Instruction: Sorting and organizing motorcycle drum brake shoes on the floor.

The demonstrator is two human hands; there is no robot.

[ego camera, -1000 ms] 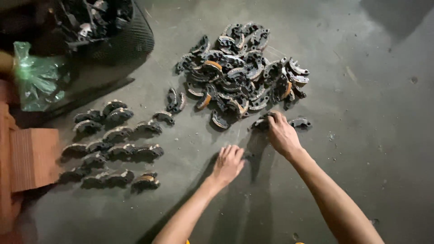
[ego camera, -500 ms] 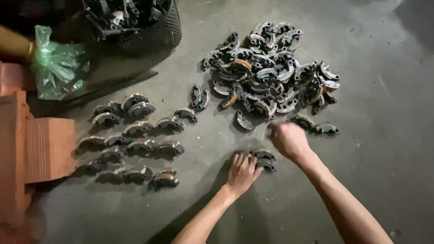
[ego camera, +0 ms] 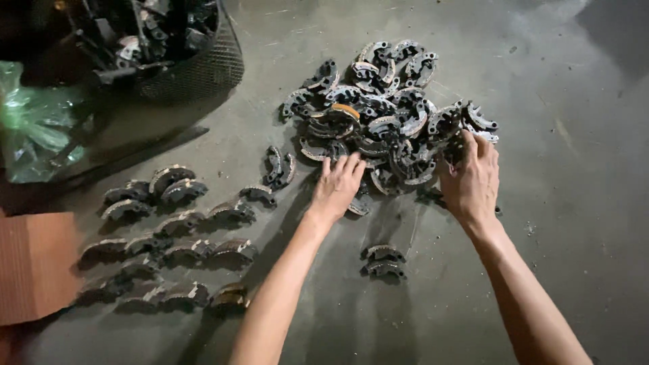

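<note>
Hands reached the brake-shoe pile (ego camera: 389, 111): your left hand (ego camera: 338, 186) lay flat and empty at its near edge, your right hand (ego camera: 471, 179) curled on its right side, grip unclear. Curved shoes pointed every way; a pair (ego camera: 384, 261) lay nearer you, sorted rows (ego camera: 169, 236) left.

1. Your hands reach into a loose pile of brake shoes (ego camera: 385, 115) on the concrete floor: curved grey metal crescents, jumbled and overlapping, one showing an orange lining face.
2. The pile's near edge lies under your fingers; several shoes there are tilted on edge.
3. A pair of brake shoes (ego camera: 384, 261) lies apart from the pile, between your forearms, set one just beside the other, arcs upward.
</note>
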